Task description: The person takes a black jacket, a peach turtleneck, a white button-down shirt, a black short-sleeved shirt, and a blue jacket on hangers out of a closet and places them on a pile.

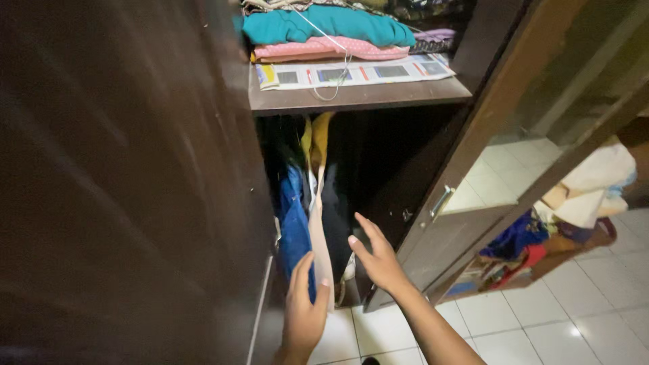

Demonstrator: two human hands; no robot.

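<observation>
Carefully: left hand [302, 312] pinches hem of blue garment [293, 230] hanging in lower wardrobe [378, 169] bay, beside pale cloth strip [319, 236]. Right hand [378, 260] open, fingers spread, holding nothing. Keep left grip firm; part neighbouring dark clothes with right before pulling, mind mirrored door [500, 169].

Hanging clothes [297, 223] fill the wardrobe's lower compartment, directly beyond the fingers [305, 267] of the left hand [302, 311], which touch their edge. The right hand [378, 260] spreads just right of them (inside the doorway). Above the fingertips, a shelf [358, 96] carries folded clothes [331, 30] on paper [351, 71]. The mirrored door [487, 196] stands right.
</observation>
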